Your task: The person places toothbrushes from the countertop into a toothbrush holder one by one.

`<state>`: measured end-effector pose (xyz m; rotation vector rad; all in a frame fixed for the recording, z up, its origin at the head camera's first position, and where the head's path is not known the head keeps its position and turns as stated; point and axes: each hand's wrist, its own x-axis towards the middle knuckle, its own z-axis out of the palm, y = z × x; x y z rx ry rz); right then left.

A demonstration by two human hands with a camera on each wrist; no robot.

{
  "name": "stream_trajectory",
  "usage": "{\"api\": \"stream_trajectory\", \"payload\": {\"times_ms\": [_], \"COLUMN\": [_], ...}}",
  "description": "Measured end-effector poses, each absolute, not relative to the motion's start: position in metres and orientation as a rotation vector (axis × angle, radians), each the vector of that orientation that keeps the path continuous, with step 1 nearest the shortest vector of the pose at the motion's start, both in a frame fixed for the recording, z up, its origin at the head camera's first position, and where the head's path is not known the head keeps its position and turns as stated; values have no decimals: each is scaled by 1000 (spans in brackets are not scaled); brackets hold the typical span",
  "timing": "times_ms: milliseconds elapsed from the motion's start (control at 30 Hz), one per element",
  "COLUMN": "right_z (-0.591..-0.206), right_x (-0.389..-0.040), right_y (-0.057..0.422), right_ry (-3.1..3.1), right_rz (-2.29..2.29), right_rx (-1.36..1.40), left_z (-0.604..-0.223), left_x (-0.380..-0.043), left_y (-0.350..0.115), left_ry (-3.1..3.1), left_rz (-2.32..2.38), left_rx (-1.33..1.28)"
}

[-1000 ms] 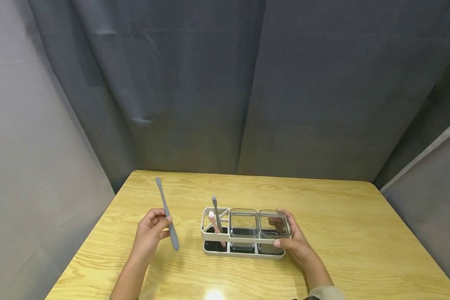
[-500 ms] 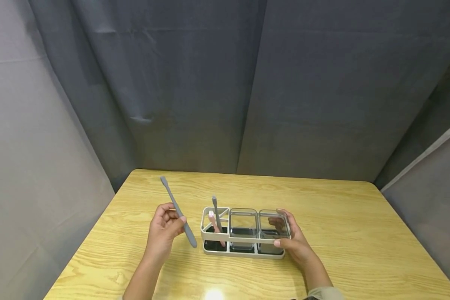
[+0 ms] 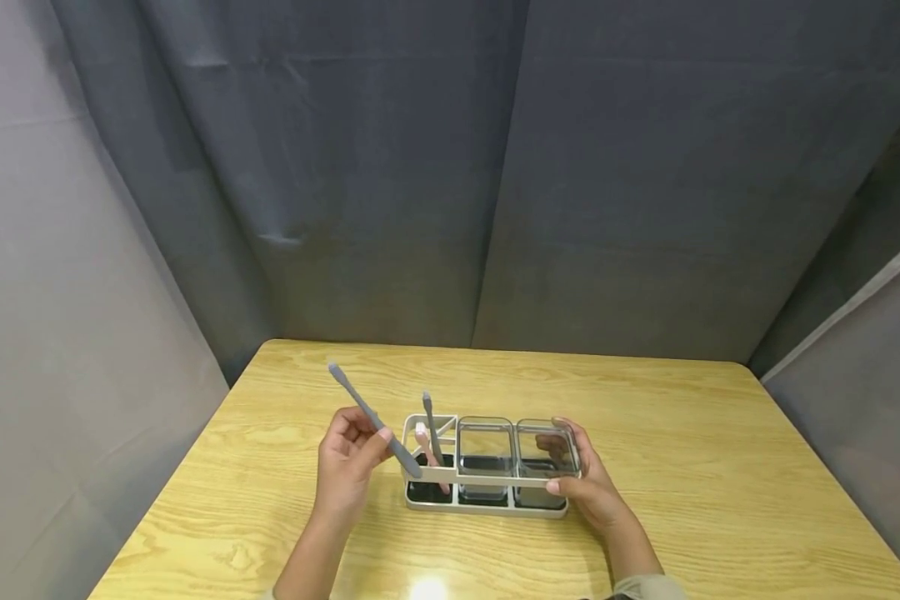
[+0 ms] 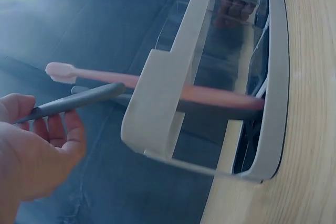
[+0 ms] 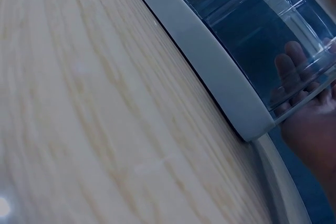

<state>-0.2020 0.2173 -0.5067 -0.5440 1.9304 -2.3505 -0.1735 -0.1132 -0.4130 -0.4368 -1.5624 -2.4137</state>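
My left hand (image 3: 345, 458) pinches a grey toothbrush (image 3: 360, 402) between thumb and fingers, tilted with its head up and to the left. The thick handle end overlaps the left rim of a pale toothbrush holder (image 3: 487, 480) in the head view; in the left wrist view it hovers just outside the rim. A pink toothbrush (image 4: 105, 74) and a second grey toothbrush (image 3: 430, 417) stand leaning in the holder's divided left section. Two clear cups fill its other sections. At the right end, my right hand (image 3: 598, 492) grips the holder, thumb on the front rim, fingers behind.
The wooden table (image 3: 690, 467) carries the holder near its middle. Behind the table hangs a dark grey curtain (image 3: 390, 183); lighter cloth panels (image 3: 82, 333) flank it on both sides.
My left hand has moved right with the grey toothbrush, bringing its handle end to the holder's left rim. The brush leans further left. The right hand and holder stay in place.
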Motion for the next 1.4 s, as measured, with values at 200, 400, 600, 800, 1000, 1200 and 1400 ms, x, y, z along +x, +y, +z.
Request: {"api": "stream_trajectory", "payload": {"times_ms": [200,400,600,800,1000,1200,1400], "right_z": [-507,-506,-506,-507,-507,-507,-508], "right_x": [-200,-199,-199,-199,-200,-201,-201], "right_y": [217,217,216,217,217,216,217], "right_ry": [1930,1913,1895,1899,1908,1911,1903], "right_rz": [-2341,-2353,-2363,-2370,-2366,-2384,-2390], "right_rx": [-567,-587,-617,-591,-580,-594,-582], "left_z": [-415,-415,-416,-420,-423,-422,-409], "left_x": [-173,-175,-178,-184,-186,-184,-173], "left_y": [-106,-100,-93,-89,-87,-82,-78], "left_ry": [-1446,-1396,-1441,-1539,-1676,-1837,-1977], "left_rz": [-2428,-2430,-2410,-2328,-2234,-2116,-2044], "left_rx": [-520,-591,-519,-483,-460,-416,-390]}}
